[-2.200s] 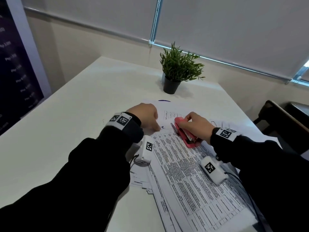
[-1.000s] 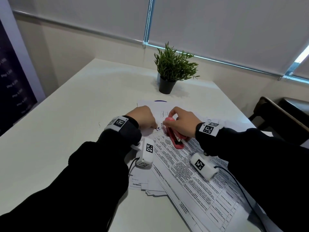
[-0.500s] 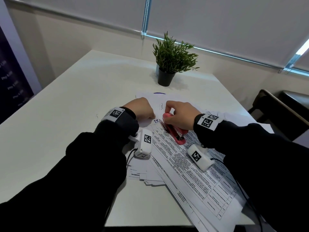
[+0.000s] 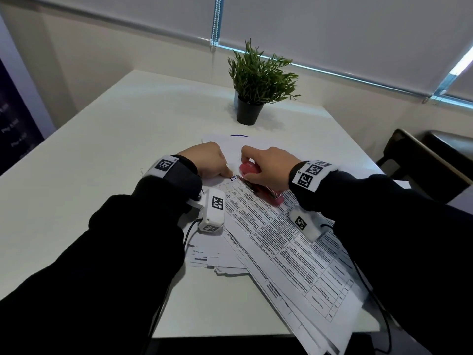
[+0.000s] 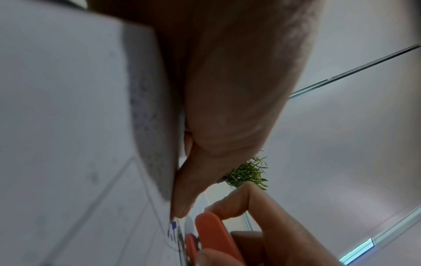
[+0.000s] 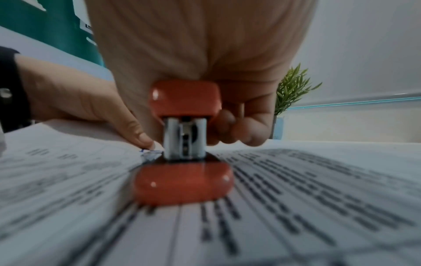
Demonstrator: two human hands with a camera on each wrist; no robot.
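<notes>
A stack of printed sheets [image 4: 281, 249] lies slanted on the white table [image 4: 102, 155]. My left hand [image 4: 217, 167] rests on the stack's far corner, fingers curled, thumb tip [image 6: 144, 140] pinching that corner. My right hand [image 4: 258, 170] grips a red stapler [image 4: 268, 194] from above, fingers wrapped round its sides. The stapler's nose [image 5: 212, 232] sits right beside the left thumb [image 5: 182, 207]. In the right wrist view the stapler [image 6: 182, 183] stands on the top sheet with its metal magazine down near the base. The staple point itself is hidden.
A small potted plant [image 4: 258, 83] stands at the back of the table, behind the hands. More loose sheets [image 4: 204, 260] stick out under the stack at the left. A dark chair [image 4: 419, 160] stands to the right. The stack overhangs the near table edge.
My right hand has slid the stapler up and left along the sheet until its nose meets the corner under my left thumb. The left hand has stayed on that corner.
</notes>
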